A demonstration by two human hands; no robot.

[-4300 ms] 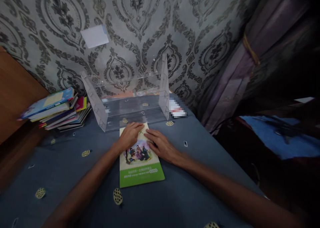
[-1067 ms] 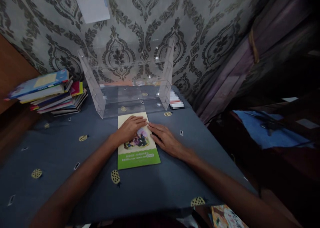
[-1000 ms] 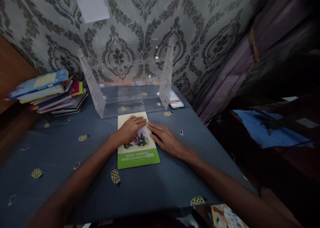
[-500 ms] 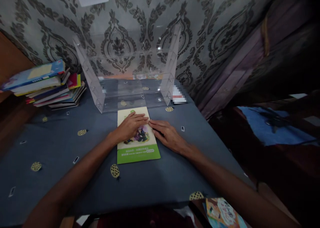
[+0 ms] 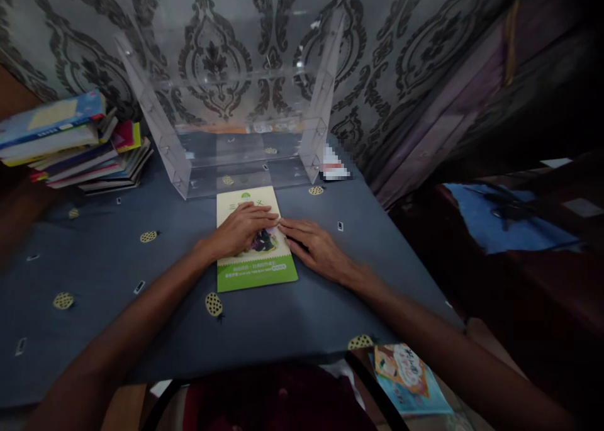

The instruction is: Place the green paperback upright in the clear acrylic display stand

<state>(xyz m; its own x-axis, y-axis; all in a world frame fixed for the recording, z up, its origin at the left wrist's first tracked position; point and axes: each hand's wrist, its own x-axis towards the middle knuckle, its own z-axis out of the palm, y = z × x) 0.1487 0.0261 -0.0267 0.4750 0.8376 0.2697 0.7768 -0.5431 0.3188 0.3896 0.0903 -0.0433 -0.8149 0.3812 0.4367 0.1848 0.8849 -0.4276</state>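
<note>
A thin book (image 5: 257,277) with a cream and green cover lies shut on the blue-grey tablecloth. My left hand (image 5: 245,229) rests flat across the middle of its cover, hiding part of the title and picture. At the book's right edge is my right hand (image 5: 316,245), its fingers stretched out and the tips close to those of the left. Both hands are open, and neither grips anything. Just beyond the book stands a clear plastic rack (image 5: 236,145) with tiered shelves.
Several books are stacked unevenly in a pile (image 5: 80,145) at the back left. A partly blurred-out white item (image 5: 335,167) sits right of the rack. Below the table's front edge lie colourful booklets (image 5: 410,380). Blue cloth (image 5: 509,220) is off to the right.
The view has tilted down slightly, so the table and rack sit higher in the picture. My hands remain on the book, with the left shifted slightly and more of the title showing.
</note>
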